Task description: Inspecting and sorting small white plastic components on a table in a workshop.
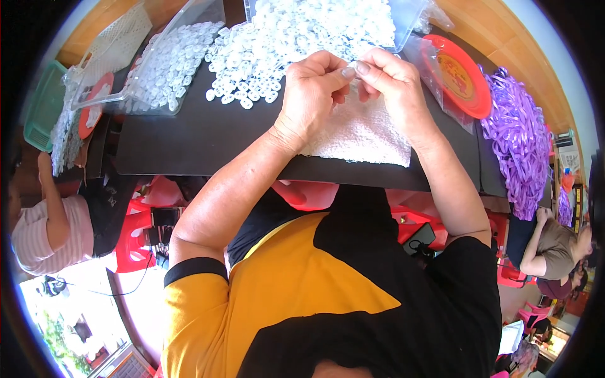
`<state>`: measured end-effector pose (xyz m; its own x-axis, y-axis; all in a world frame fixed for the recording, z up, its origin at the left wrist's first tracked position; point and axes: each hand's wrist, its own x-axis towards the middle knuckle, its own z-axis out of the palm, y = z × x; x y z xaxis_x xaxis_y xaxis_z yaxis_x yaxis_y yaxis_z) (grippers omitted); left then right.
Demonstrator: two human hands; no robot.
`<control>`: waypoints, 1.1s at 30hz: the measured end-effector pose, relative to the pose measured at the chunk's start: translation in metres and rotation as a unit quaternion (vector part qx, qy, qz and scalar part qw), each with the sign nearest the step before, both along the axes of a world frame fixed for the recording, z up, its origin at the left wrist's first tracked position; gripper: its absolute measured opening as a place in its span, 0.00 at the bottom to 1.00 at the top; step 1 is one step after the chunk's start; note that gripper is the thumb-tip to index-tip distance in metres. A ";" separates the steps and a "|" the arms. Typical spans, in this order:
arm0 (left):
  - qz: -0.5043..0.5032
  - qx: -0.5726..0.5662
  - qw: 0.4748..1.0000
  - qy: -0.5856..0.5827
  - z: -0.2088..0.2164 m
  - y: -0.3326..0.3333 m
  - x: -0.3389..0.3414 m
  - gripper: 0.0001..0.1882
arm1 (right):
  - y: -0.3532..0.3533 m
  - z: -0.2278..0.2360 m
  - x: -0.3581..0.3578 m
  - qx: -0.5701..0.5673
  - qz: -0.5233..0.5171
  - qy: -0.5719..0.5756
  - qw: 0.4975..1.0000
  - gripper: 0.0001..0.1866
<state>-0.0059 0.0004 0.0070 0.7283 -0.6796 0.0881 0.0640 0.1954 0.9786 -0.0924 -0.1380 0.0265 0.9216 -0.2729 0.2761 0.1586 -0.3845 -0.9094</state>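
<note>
My left hand (315,88) and my right hand (392,79) meet over the dark table, thumbs and fingertips pinched together. Between the tips is a small pale piece (353,65), mostly covered by my fingers, so its kind does not show. Under my hands lies a white terry cloth (368,135) near the table's front edge. Just beyond them spreads a large heap of small white oval plastic pieces with dark centres (302,34). Some of these pieces lie loose on the table left of my left hand.
A clear bin (167,72) at left holds more white pieces. A red round tray (457,75) in clear plastic and a purple ribbon heap (517,138) lie at right. A green basket (45,110) stands far left. Other people sit at both sides.
</note>
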 end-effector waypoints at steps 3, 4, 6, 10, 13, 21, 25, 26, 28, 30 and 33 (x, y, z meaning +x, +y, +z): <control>-0.012 0.010 1.000 0.009 0.003 -0.002 -0.001 0.09 | 0.000 -0.003 -0.001 0.032 -0.023 0.010 0.999 0.11; -0.014 0.018 1.000 0.010 0.004 -0.002 -0.002 0.09 | -0.001 -0.002 -0.002 0.041 -0.030 -0.002 0.999 0.11; -0.015 0.011 1.000 0.005 0.005 -0.002 -0.003 0.10 | -0.004 -0.001 -0.008 0.048 -0.045 -0.010 0.998 0.11; 0.008 0.014 1.000 -0.006 0.002 0.002 0.000 0.09 | -0.023 0.004 -0.021 -0.009 -0.058 0.031 0.998 0.12; 0.003 0.024 0.999 -0.031 0.006 0.002 -0.004 0.07 | -0.062 -0.007 -0.042 -0.358 -0.129 -0.012 0.925 0.09; -0.048 0.049 0.976 -0.205 -0.003 0.002 -0.013 0.05 | -0.093 -0.032 -0.073 -0.593 -0.156 0.092 0.785 0.10; -0.052 0.059 0.972 -0.223 0.001 0.004 -0.015 0.05 | -0.094 -0.029 -0.072 -0.587 -0.139 0.101 0.791 0.10; -0.054 0.058 0.968 -0.237 0.001 0.004 -0.016 0.05 | -0.095 -0.028 -0.072 -0.593 -0.130 0.110 0.787 0.10; -0.059 0.058 0.965 -0.248 0.002 0.004 -0.018 0.05 | -0.096 -0.029 -0.073 -0.598 -0.121 0.122 0.783 0.09; -0.052 0.031 0.959 -0.276 0.002 0.003 -0.020 0.04 | -0.097 -0.031 -0.073 -0.608 -0.112 0.125 0.776 0.07; -0.057 0.021 0.953 -0.298 0.000 0.003 -0.021 0.04 | -0.098 -0.029 -0.071 -0.597 -0.104 0.136 0.783 0.04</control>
<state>-0.0265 0.0032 0.0069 0.4786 -0.7633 0.4340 -0.4872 0.1803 0.8544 -0.1639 -0.2358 -0.0025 0.9604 -0.1225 0.2502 -0.1587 -0.9787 0.1299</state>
